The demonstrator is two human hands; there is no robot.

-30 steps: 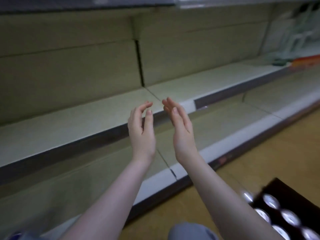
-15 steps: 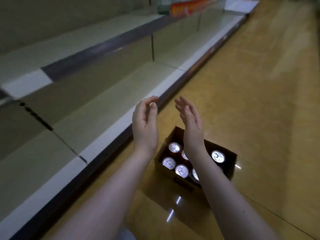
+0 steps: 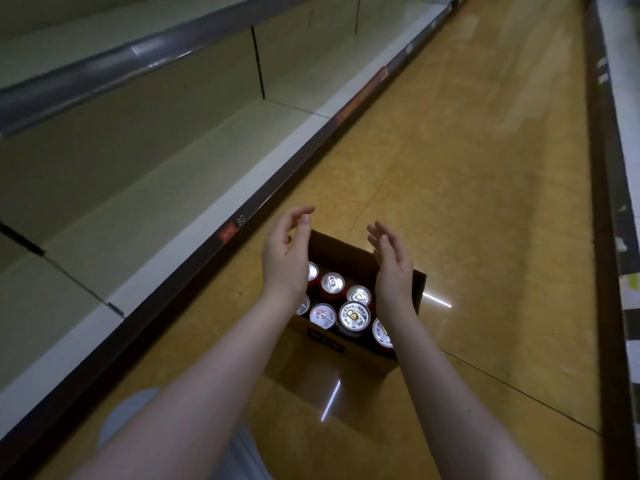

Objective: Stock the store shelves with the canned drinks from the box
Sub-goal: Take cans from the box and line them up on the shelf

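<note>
The box is dark brown, nearly black inside, with a small black label on its near wall. The cans have silver tops over red bodies; one can carries a gold tab inside a ring of black print. The floor is mottled ochre-yellow, crossed by thin dark seams and white glints. The bottom shelf is pale olive-beige with a white front strip above a dark brown edge, where a red tag sits beside white digits on black. The upper rail is grey-violet. Farther along runs an orange-red strip. A grey garment shows below.
</note>
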